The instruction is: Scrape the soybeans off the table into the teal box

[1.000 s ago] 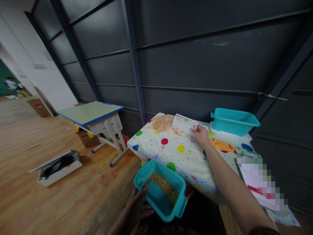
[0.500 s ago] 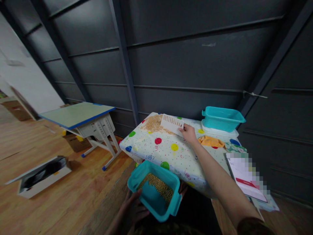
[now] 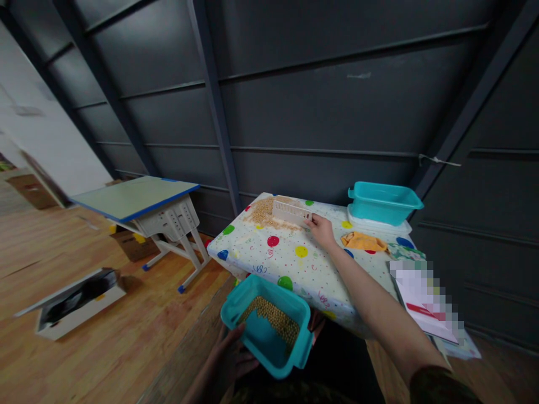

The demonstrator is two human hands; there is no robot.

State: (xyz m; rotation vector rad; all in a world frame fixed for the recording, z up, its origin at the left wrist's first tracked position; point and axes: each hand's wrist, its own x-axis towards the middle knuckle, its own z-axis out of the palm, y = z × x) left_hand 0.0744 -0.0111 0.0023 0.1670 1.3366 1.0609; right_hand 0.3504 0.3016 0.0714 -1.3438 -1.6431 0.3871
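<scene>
Grains (image 3: 261,212) on table (image 3: 286,264), left of far tub (image 3: 370,212); near tub (image 3: 261,334) before table.

A dark wall (image 3: 320,118) is spanning the far side.
A wooden floor (image 3: 126,331) is stretching left, a blue-edged desk (image 3: 137,197) is standing there, a white wall (image 3: 67,143) is showing far left, a table (image 3: 242,241) is standing right, and light is glinting off the dark wall.

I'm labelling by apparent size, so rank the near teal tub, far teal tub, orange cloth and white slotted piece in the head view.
1. Near teal tub, helped by being nearest the camera.
2. Far teal tub.
3. Orange cloth and white slotted piece, unranked: they look too alike.
</scene>
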